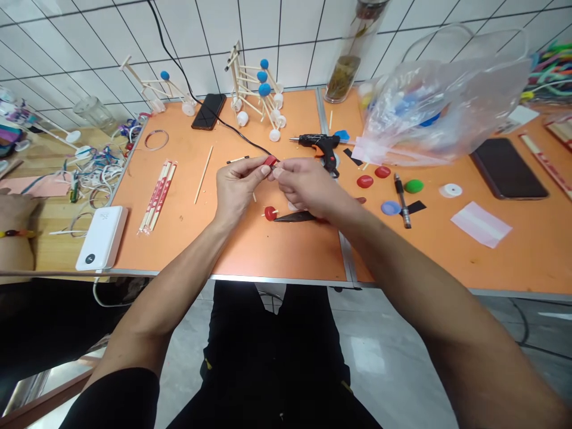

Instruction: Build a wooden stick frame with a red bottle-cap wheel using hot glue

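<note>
My left hand [239, 187] and my right hand [306, 187] meet above the orange table [250, 250]. Together they pinch a small red cap [269, 160] on a thin wooden stick [238, 159] that pokes out to the left. Below the hands another red cap on a short stick [270, 213] lies on the table, beside a dark blade-like tool [295, 217]. A black glue gun [322, 146] lies just behind my right hand.
Stick-and-ball models [259, 89] stand at the back, near a black phone [208, 111]. Wrapped chopsticks [157, 195] and a white power bank [102, 237] lie left. Coloured caps [370, 177], a pen [402, 199], a plastic bag [438, 101] and another phone [507, 168] lie right. Another person's arm [15, 229] rests at far left.
</note>
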`<state>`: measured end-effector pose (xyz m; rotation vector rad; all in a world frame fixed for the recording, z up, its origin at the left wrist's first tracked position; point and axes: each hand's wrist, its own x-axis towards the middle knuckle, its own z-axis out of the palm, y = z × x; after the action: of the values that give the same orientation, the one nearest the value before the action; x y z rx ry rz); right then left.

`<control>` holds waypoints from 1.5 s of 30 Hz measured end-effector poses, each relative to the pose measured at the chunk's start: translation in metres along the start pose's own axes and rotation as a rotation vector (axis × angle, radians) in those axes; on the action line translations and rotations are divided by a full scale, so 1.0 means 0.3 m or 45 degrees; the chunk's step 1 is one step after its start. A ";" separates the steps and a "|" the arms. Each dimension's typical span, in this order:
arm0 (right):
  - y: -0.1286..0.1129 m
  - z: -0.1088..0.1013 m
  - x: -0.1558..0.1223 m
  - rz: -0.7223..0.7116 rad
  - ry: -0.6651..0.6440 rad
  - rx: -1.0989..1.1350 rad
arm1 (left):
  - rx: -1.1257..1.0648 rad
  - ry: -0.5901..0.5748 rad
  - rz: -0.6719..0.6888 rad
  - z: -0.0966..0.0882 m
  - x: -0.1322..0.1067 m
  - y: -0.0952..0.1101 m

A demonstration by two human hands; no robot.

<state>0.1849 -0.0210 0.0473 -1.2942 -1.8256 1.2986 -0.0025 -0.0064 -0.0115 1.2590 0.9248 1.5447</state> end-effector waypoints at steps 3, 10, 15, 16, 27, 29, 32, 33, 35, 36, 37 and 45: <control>0.001 -0.047 0.008 -0.016 -0.288 0.186 | -0.042 -0.010 0.009 0.009 -0.004 0.013; 0.019 0.082 -0.022 -0.145 0.363 -0.523 | -0.033 0.013 -0.039 -0.003 0.001 -0.010; 0.022 0.038 -0.004 -0.059 0.064 0.146 | -0.047 -0.016 0.013 0.006 0.002 -0.011; 0.025 0.027 0.001 -0.047 0.036 0.264 | -0.064 -0.029 0.016 0.009 0.003 -0.010; 0.025 0.102 -0.024 -0.133 0.377 -1.001 | 0.071 0.012 0.043 0.015 0.000 -0.002; 0.025 0.090 -0.021 -0.152 0.353 -0.702 | 0.025 0.008 0.037 0.016 -0.004 -0.005; 0.020 0.030 -0.007 -0.109 0.080 0.087 | -0.067 -0.013 0.014 0.025 -0.003 0.013; 0.016 0.007 -0.001 -0.087 -0.041 0.252 | -0.090 -0.021 0.004 0.028 -0.001 0.024; 0.006 -0.027 0.007 -0.051 -0.303 0.516 | -0.124 -0.033 -0.019 0.033 0.005 0.044; 0.001 -0.033 0.009 -0.032 -0.377 0.582 | -0.135 -0.037 -0.031 0.033 0.009 0.051; -0.005 -0.029 0.009 -0.008 -0.383 0.576 | -0.142 -0.037 -0.043 0.031 0.012 0.053; 0.000 0.087 -0.017 -0.118 0.388 -0.374 | -0.101 0.010 -0.121 0.003 0.013 0.003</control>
<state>0.1651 -0.0358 0.0377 -1.4482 -1.8749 0.7540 -0.0020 -0.0031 -0.0092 1.1377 0.9068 1.4986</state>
